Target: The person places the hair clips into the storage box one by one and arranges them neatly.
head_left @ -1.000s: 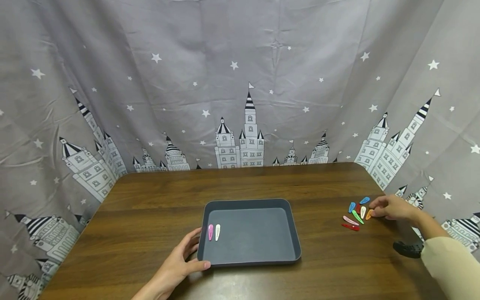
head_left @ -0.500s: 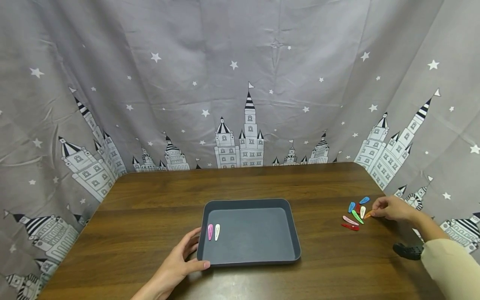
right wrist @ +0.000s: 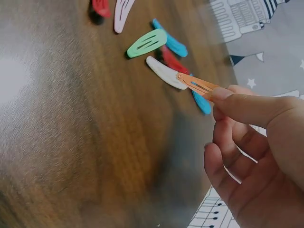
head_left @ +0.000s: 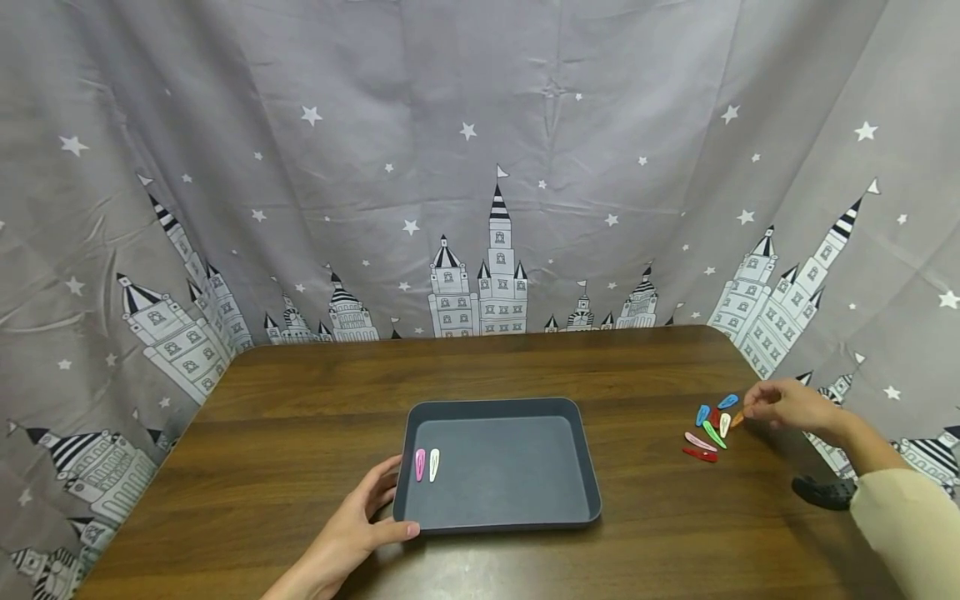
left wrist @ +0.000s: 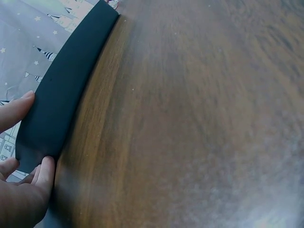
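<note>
A grey curtain (head_left: 375, 167) printed with stars and castles hangs behind a brown wooden table (head_left: 300, 392). The right hand (head_left: 792, 407) pinches an orange clip (right wrist: 199, 86) between thumb and finger, the other fingers loosely bent below. In the right wrist view the clip's far end overlaps a cream clip (right wrist: 165, 73) — whether they touch, I cannot tell.

Close about it on the table lie the inner red clip (head_left: 715, 418), the near blue clip (head_left: 702, 415), the far blue clip (head_left: 728, 401) and a green clip (head_left: 714, 434), then a light pink clip (head_left: 701, 442) and the outer red clip (head_left: 701, 454). That makes seven clips on the wood, besides the one in the fingers.

Well apart, the left hand (head_left: 362, 512) grips the near left corner of a dark grey tray (head_left: 495, 408), thumb against its front wall. Two clips are in so far — a pink clip (head_left: 420, 465) and a white clip (head_left: 434, 465), side by side near the left wall.
</note>
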Available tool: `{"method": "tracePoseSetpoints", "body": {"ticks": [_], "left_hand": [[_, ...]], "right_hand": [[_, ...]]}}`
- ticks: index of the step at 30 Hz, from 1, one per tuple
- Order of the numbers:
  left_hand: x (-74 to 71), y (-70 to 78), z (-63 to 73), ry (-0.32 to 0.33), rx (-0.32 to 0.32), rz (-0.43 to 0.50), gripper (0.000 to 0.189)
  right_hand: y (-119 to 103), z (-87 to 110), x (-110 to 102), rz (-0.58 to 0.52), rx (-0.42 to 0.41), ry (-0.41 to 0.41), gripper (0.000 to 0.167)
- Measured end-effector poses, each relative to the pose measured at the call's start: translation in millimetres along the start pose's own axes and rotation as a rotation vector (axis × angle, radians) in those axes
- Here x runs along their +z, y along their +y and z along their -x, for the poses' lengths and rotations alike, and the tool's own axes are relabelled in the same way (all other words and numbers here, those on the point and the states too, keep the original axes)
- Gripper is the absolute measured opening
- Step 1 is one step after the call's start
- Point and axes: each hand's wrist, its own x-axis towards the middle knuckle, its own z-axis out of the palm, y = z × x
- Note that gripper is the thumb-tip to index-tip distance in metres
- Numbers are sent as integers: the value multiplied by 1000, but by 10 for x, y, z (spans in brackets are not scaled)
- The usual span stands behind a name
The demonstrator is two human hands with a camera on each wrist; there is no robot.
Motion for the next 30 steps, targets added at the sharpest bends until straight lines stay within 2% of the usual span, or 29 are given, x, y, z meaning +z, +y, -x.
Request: {"method": "tracePoseSetpoints", "body": {"ticks": [8, 15, 22, 30], "left_hand": [[-25, -20, 4, -27, 5, 9, 91], [-29, -28, 9, -21, -4, 10, 91], [-21, -11, 4, -26, -8, 21, 93], [-15, -13, 5, -32, -13, 38, 92]], "right_hand": [[-117, -97, 2, 2, -34, -12, 14], [-304, -221, 77, 14, -66, -19, 17], [-528, -419, 223, -82, -142, -121, 18], [-849, -614, 422, -18, -150, -141, 16]]}}
